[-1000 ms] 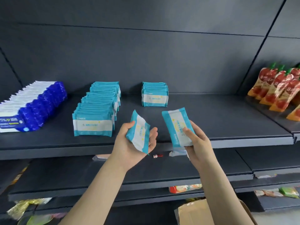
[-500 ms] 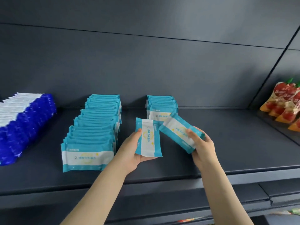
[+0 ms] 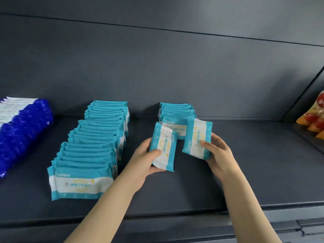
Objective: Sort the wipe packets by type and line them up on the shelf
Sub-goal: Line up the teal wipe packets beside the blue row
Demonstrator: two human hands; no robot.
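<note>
Nearest the camera, two bare forearms reach up from the bottom edge over the front lip of the dark grey shelf (image 3: pixel 192 193). The left hand (image 3: pixel 145 162) grips a teal-and-white wipe packet (image 3: pixel 164 146), thumb pressed on its printed face and fingers curled behind it. The packet is held on end, its top leaning slightly right, above the shelf surface. Just beside it, the right hand (image 3: pixel 220 155) grips a second teal-and-white wipe packet (image 3: pixel 197 137) of the same print, thumb across the front and fingers wrapped round the right edge. This one is also on end. The two held packets are close together but apart.

To the left of the hands, a long row of matching teal packets (image 3: pixel 91 148) stands on the shelf, running from near the front to the rear. Behind the hands is a short row of the same teal packets (image 3: pixel 177 113) against the back; the right-hand packet overlaps its front one in view, and whether they touch cannot be told. At far left lies a row of dark blue and white wipe packets (image 3: pixel 24 130). At the far right edge, red and orange pouches (image 3: pixel 313 120) sit on a neighbouring shelf. The grey back panel (image 3: pixel 157 67) closes the scene.
</note>
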